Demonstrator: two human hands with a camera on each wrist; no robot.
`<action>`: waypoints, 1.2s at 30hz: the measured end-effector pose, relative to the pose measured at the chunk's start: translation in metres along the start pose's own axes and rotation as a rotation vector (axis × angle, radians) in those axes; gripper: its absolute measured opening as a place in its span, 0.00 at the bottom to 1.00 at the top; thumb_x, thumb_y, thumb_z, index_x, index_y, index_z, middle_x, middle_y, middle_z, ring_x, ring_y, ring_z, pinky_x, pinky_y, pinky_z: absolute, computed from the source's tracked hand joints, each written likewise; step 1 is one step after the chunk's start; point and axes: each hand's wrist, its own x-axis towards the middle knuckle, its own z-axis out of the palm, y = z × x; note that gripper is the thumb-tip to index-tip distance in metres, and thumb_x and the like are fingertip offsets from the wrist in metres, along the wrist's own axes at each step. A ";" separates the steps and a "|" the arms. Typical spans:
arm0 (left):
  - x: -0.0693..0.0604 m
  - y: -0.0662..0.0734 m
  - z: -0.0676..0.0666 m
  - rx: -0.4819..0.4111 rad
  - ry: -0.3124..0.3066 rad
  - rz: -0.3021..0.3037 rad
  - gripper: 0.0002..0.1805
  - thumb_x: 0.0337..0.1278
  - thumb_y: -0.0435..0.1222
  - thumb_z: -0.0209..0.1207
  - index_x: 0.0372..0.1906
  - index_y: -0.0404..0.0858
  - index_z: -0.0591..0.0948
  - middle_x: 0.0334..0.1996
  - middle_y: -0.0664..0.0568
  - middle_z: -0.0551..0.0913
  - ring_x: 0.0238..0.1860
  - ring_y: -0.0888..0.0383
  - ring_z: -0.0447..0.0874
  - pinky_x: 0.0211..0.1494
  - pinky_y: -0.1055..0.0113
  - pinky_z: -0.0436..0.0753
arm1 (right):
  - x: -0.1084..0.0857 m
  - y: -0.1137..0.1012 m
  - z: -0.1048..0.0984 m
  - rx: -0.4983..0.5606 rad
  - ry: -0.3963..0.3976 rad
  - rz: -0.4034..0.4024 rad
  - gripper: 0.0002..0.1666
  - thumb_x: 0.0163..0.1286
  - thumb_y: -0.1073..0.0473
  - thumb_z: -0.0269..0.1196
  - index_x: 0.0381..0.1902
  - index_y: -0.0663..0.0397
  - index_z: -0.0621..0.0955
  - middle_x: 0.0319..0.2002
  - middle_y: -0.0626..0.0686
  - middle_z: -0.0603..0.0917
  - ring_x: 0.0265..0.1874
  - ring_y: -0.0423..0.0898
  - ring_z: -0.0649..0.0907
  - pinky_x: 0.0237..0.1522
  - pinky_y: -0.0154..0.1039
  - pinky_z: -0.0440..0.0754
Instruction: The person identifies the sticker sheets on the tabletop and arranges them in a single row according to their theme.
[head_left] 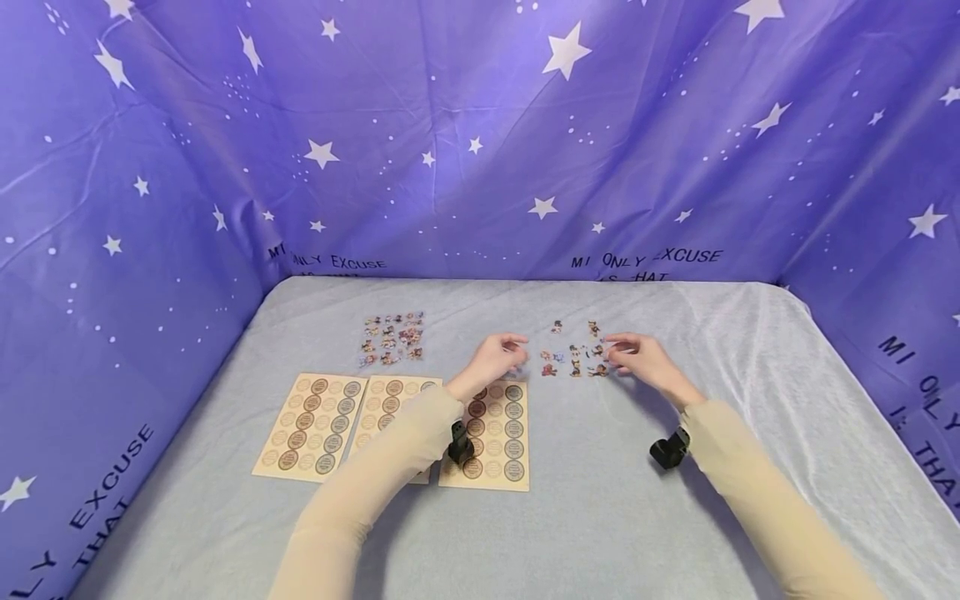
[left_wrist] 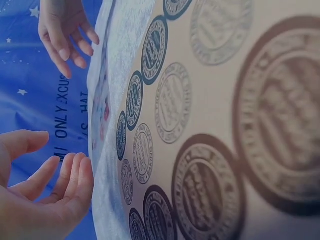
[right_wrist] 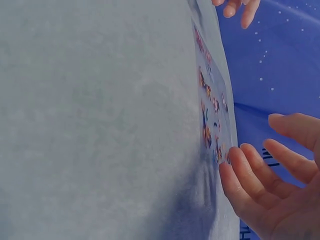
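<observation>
A transparent figure-sticker sheet [head_left: 575,363] lies on the worktop [head_left: 600,517] between the left hand [head_left: 495,358], near its left edge, and the right hand [head_left: 639,357], just beside its right; each grip stands apart. Round-seal label sheets [head_left: 309,427] lie nearer, leftward; worktop extends rightward.

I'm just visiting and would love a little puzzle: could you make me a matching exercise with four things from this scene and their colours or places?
Things:
1. Curtain
2. Paper sheets
3. Right hand
4. Tablecloth

Colours or places:
A. Beside the small colourful pictures
B. Plain pale blue-grey
C. Beige with rows of circles
D. Purple-blue with white stars

Right pairs: 1-D, 2-C, 3-A, 4-B
</observation>
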 end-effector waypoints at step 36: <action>0.129 -0.109 0.056 -0.205 0.168 -0.080 0.19 0.47 0.27 0.56 0.48 0.42 0.77 0.36 0.51 0.79 0.33 0.58 0.78 0.33 0.67 0.78 | 0.022 0.009 -0.001 0.012 0.089 0.023 0.29 0.65 0.64 0.52 0.59 0.75 0.60 0.51 0.73 0.69 0.49 0.63 0.73 0.47 0.41 0.76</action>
